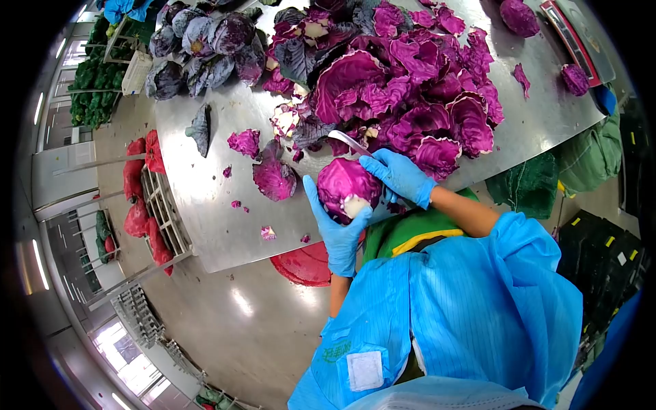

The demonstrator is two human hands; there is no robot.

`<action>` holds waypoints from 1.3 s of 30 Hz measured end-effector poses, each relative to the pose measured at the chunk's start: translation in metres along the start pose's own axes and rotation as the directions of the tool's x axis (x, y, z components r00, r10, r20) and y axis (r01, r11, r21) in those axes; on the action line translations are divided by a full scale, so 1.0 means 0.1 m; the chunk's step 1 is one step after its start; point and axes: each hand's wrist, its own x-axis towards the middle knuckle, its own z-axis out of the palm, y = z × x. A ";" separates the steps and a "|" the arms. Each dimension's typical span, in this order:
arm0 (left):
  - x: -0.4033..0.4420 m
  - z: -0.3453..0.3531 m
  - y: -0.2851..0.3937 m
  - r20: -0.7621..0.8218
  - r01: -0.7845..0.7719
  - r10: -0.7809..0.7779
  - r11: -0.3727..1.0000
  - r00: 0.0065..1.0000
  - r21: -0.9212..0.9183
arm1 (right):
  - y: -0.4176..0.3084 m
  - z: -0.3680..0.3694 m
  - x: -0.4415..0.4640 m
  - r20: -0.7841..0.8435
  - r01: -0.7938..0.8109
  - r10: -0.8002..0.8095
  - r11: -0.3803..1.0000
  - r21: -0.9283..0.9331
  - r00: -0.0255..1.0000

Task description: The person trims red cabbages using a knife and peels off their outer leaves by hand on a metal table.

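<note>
A trimmed red cabbage [347, 186], purple with a pale cut stem facing me, rests in my left hand [339, 236]. That blue-gloved hand is closed around its lower left side, thumb and fingers apart on either side of it. My right hand [400, 175], also gloved in blue, is wrapped round a knife at the cabbage's upper right. The knife [349, 142] has a pale, curved part that sticks out past the fingers to the upper left; the rest of it is hidden by the hand. A loose purple leaf [275, 179] lies left of the cabbage.
The steel table [205, 225] carries a big heap of purple leaves [417, 89] and several untrimmed cabbages [212, 41]. At the right stand a scale [579, 41] and a small cabbage [575, 79]. A red tub [304, 265] is partly under the table's near edge.
</note>
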 end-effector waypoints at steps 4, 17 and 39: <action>0.17 -0.03 0.07 -0.070 0.034 -0.013 0.951 0.997 0.307 | 0.07 -0.06 -0.21 -0.193 0.057 -0.052 0.998 0.021 0.980; 0.31 0.11 -0.03 -0.097 -0.004 0.027 0.974 0.995 0.225 | 0.01 -0.02 -0.42 -0.016 0.484 -0.629 0.614 -0.623 0.777; 0.48 0.28 0.21 -0.103 0.072 -0.027 0.885 0.994 0.460 | -0.14 -0.04 -0.01 0.211 0.348 -0.648 0.088 -0.933 0.732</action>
